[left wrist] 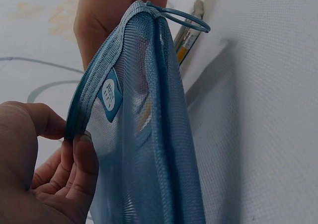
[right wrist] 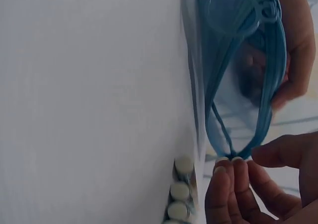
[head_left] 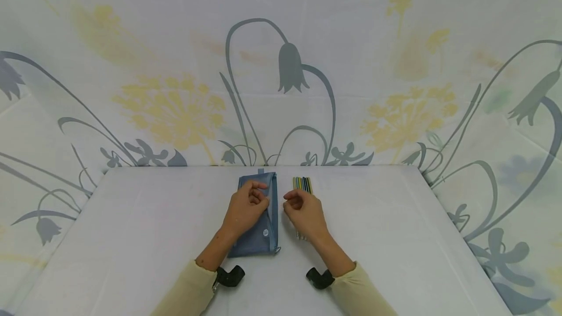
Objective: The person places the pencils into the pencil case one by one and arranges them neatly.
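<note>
A blue mesh zipper pouch [head_left: 252, 243] lies on the white table with its zip side parted, seen as an oval opening in the right wrist view. My left hand [head_left: 246, 211] pinches the pouch's zipper edge [left wrist: 79, 105] between thumb and fingers. To the right of the pouch, my right hand [head_left: 305, 213] hovers with loosely curled fingers, a small gap from the pouch in the head view. Its fingertips [right wrist: 238, 174] appear in front of the opening's end, and I see nothing held in them. Beneath that hand lies a row of slim striped pencils [head_left: 302, 183], partly hidden.
A round pull ring [left wrist: 189, 18] hangs at the pouch's near corner. Pale round pencil ends [right wrist: 180, 190] show beside the pouch. The table [head_left: 145, 238] meets a flower-printed cloth [head_left: 281, 126] at its back and sides. Black wrist cameras [head_left: 230, 276] sit below both hands.
</note>
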`<state>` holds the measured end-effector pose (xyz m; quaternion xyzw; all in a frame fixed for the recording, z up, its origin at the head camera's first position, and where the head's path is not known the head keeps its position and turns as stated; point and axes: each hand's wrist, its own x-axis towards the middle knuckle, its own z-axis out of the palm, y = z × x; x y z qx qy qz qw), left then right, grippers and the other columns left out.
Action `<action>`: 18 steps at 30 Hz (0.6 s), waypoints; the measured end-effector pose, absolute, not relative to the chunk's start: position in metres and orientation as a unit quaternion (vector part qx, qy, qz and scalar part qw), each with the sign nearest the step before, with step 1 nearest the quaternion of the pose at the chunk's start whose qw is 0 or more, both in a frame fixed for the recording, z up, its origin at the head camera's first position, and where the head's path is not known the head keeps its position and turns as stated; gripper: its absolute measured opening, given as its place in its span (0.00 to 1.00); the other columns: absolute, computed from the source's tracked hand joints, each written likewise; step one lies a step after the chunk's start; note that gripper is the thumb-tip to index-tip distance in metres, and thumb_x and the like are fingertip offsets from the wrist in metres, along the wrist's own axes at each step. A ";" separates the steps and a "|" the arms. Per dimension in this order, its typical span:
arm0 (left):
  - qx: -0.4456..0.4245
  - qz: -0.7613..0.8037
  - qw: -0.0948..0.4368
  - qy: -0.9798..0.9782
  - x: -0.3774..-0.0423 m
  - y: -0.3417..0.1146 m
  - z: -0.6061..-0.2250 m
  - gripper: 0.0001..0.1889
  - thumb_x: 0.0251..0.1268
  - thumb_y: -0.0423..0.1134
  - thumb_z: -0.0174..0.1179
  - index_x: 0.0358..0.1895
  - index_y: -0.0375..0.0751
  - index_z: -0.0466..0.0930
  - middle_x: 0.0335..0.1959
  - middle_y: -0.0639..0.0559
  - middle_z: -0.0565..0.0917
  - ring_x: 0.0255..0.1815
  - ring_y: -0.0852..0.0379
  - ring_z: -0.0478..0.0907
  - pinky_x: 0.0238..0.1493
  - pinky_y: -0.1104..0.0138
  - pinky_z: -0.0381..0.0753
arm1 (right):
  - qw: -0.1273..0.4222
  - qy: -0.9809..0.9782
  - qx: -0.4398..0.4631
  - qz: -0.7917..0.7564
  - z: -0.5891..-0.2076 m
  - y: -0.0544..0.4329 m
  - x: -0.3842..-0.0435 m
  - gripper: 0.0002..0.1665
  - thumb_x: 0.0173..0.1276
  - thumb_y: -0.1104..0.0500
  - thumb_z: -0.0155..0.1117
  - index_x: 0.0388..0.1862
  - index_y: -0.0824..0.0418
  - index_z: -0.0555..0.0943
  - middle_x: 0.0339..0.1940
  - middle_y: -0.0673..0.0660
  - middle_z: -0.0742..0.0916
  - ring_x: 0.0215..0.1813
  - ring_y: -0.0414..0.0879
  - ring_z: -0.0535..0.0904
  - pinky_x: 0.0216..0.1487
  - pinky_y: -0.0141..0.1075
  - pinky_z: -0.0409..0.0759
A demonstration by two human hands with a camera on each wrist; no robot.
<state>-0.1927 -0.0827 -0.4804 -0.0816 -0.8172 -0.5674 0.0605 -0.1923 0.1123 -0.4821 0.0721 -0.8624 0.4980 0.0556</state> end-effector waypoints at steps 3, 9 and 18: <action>-0.080 -0.570 0.059 -0.816 -0.193 -0.083 -0.481 0.15 0.69 0.32 0.66 0.57 0.38 0.82 0.35 0.50 0.84 0.33 0.57 0.80 0.37 0.68 0.78 | 0.059 -0.871 0.067 0.484 -0.481 0.118 -0.194 0.08 0.68 0.66 0.68 0.45 0.64 0.88 0.35 0.53 0.89 0.37 0.43 0.84 0.43 0.38 0.83; -0.082 -0.569 0.056 -0.817 -0.193 -0.084 -0.481 0.15 0.69 0.32 0.66 0.58 0.37 0.82 0.36 0.50 0.83 0.33 0.57 0.80 0.37 0.68 0.78 | 0.068 -0.880 0.063 0.466 -0.481 0.127 -0.199 0.09 0.69 0.66 0.67 0.46 0.64 0.88 0.36 0.54 0.88 0.38 0.44 0.84 0.43 0.39 0.83; -0.082 -0.572 0.054 -0.814 -0.192 -0.084 -0.480 0.15 0.70 0.31 0.66 0.58 0.38 0.82 0.36 0.49 0.83 0.33 0.56 0.80 0.37 0.67 0.78 | 0.083 -0.882 0.047 0.461 -0.480 0.140 -0.204 0.10 0.68 0.67 0.66 0.47 0.64 0.89 0.36 0.55 0.88 0.39 0.47 0.85 0.43 0.41 0.83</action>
